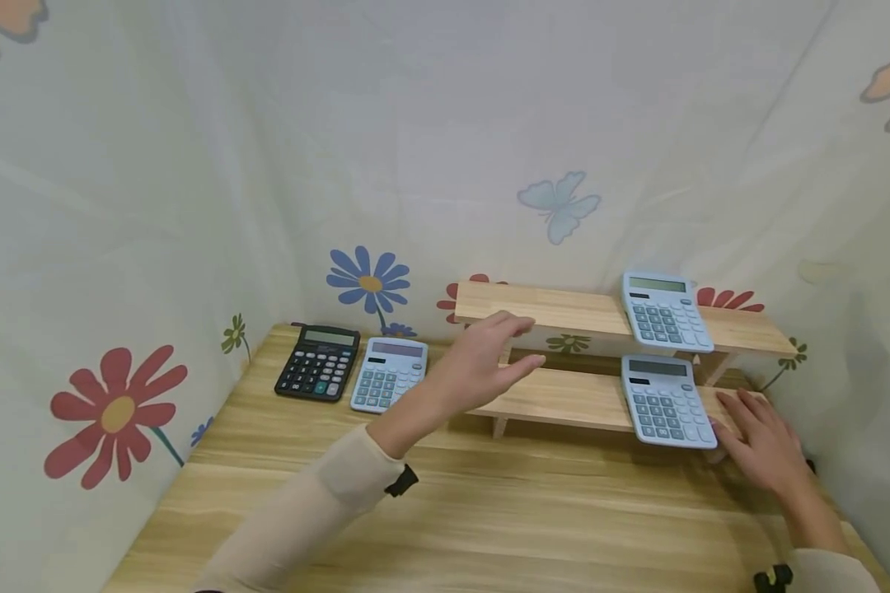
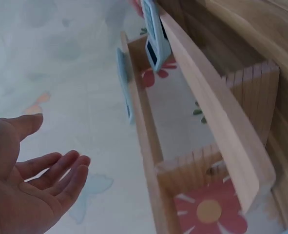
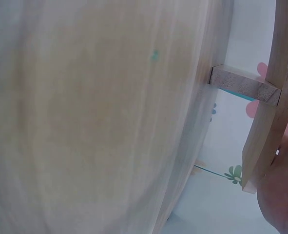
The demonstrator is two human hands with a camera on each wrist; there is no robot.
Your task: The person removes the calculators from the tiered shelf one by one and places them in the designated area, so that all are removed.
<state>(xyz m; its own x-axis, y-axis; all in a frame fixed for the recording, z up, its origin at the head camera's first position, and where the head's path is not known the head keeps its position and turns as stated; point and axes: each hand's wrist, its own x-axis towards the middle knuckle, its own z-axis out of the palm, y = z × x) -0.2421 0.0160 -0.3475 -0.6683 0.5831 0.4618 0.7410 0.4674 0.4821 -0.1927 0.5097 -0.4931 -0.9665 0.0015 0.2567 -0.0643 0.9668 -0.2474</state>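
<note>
My left hand (image 1: 482, 362) hovers in front of the left part of a two-tier wooden shelf (image 1: 549, 311), holding nothing, its thumb and fingers spread apart. In the left wrist view the left hand (image 2: 36, 185) shows a bare palm. At the shelf's right end, my right hand (image 1: 764, 441) rests on the lower board, fingers over the top and thumb beside a light blue calculator (image 1: 670, 402). That calculator leans on the lower tier. A matching blue calculator (image 1: 666, 313) leans on the upper tier. In the right wrist view only part of the right hand (image 3: 282, 195) shows.
On the wooden table (image 1: 489, 511), left of the shelf, lie a black calculator (image 1: 317, 362) and another light blue calculator (image 1: 389, 375), the latter partly behind my left forearm. A flower-printed white curtain (image 1: 430, 148) surrounds the table's back and sides.
</note>
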